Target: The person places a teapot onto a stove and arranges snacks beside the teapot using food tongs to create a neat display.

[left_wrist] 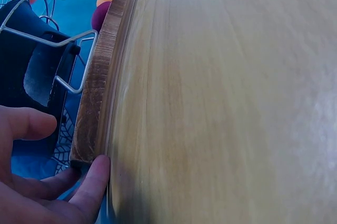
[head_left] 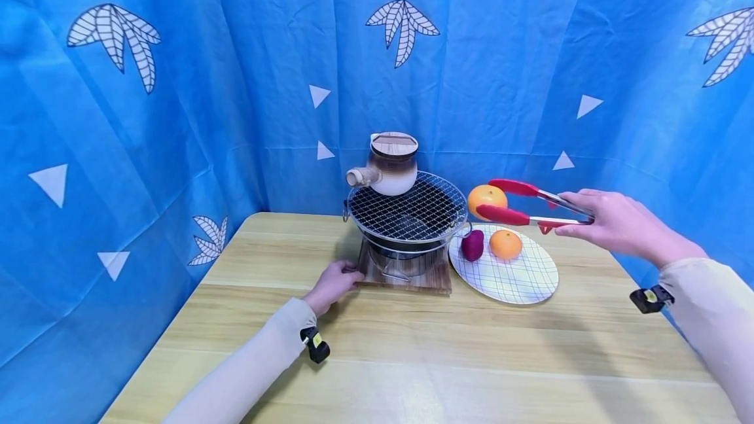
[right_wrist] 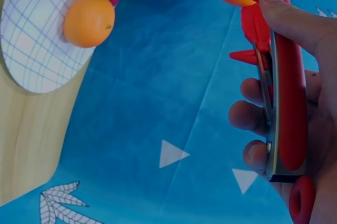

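Observation:
My right hand [head_left: 636, 224] grips red-tipped metal tongs [head_left: 510, 216], its fingers wrapped round the handles in the right wrist view. Between the tong tips an orange [head_left: 480, 195] hangs in the air, above the plate's far edge. A second orange [head_left: 505, 245] and a dark purple fruit [head_left: 472, 245] lie on the white checked plate [head_left: 533, 283]. My left hand [head_left: 332, 285] holds the near left corner of the brown wooden board [head_left: 406, 285], with fingertips at its edge in the left wrist view. On that board stands a small black stove [left_wrist: 39, 66].
A wire grill rack [head_left: 406, 218] with side handles tops the stove. Toward its back left sits a brown and cream teapot [head_left: 396, 172] with a side handle and wooden lid. Blue patterned curtains [head_left: 471, 84] enclose the pale wooden table [head_left: 377, 358].

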A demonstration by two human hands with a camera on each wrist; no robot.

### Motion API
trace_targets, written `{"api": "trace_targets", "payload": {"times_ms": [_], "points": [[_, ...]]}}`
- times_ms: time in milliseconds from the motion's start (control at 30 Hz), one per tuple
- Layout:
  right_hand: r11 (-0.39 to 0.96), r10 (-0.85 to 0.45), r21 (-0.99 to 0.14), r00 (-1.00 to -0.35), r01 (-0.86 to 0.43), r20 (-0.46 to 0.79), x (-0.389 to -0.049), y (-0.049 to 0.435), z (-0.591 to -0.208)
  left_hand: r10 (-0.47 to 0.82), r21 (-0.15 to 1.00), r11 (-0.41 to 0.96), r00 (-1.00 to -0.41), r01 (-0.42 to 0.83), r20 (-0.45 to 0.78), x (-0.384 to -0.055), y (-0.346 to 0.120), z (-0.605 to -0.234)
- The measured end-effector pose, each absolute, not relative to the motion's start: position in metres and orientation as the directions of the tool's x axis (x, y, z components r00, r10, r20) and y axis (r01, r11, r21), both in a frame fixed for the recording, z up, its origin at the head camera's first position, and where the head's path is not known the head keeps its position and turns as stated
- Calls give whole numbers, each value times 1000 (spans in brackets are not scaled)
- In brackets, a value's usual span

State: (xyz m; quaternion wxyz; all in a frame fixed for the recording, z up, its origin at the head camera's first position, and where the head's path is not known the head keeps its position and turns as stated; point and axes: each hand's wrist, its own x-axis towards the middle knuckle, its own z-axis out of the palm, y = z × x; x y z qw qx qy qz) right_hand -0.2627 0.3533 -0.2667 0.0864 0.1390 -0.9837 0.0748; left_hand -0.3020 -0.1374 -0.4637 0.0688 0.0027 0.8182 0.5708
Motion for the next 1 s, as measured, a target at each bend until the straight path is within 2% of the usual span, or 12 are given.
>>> {"api": "trace_targets", "payload": {"times_ms": [1000], "points": [[936,-302,-134,-937,-326,177,-291,326,-250,75,935,349,-992,-69,-102,-305,-138,-466]]}}
